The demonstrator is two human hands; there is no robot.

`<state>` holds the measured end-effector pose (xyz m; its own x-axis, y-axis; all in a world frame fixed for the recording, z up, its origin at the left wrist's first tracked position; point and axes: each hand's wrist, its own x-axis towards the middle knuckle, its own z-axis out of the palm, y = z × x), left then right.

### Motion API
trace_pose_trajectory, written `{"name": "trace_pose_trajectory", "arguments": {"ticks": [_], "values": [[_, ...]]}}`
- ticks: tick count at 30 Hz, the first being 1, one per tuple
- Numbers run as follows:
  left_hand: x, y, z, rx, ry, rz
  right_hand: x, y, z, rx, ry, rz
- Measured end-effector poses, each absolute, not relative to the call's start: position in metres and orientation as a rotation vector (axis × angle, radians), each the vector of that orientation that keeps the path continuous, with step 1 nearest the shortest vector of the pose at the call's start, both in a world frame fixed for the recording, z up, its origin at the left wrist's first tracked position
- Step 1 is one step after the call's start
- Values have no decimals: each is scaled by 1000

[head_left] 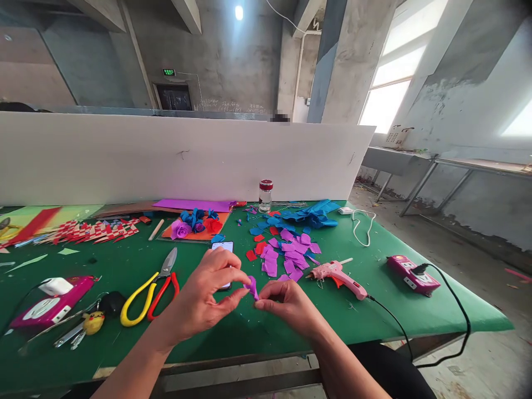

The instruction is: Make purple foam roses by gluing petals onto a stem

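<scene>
Several paper-like flowers have been formed: a purple rose (pixel 180 229), a cluster of blue flowers (pixel 193 220) and a red flower (pixel 213 225) are gathered on an orange sheet (pixel 225 220) towards the far side of the green bench (pixel 208 346). A small purple piece (pixel 252 286) is held up above the near part of the bench, between the two hands; it appears curled and narrow, and is judged to be only partly shaped. Its upper part is pinched between the thumb and fingertips of the left hand (pixel 203 293), and its lower end is gripped by the closed fingertips of the right hand (pixel 291 305). Many flat pieces are left unformed: purple petals (pixel 295 255), soft-edged and roughly square, are scattered in overlapping layers, with red petals (pixel 260 247) beside them and crumpled blue material (pixel 318 215) heaped behind. The material looks thin, matte and slightly crinkled. A pink glue gun (pixel 338 277), hard and smooth, is laid to the right of the petals, with fine strands seen near its nozzle. Scissors (pixel 168 265) with yellow and red handles are left lying open, and a phone (pixel 225 247) is partly hidden by the left hand.
</scene>
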<state>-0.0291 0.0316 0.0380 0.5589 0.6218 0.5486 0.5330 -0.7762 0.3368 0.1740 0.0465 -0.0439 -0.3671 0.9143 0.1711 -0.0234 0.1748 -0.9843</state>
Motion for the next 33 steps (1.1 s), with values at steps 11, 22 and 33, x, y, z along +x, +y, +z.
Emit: {"name": "trace_pose_trajectory", "arguments": {"ticks": [11,22,33], "values": [[-10,30,23,1826,1005,791,172,40,-31,-599,-1329,991],[15,27,0,1462,973,966,166,40,-33,-693,-1226,994],[18,37,-13,1085,965,1209,168,52,-42,-824,-1147,1217]]}}
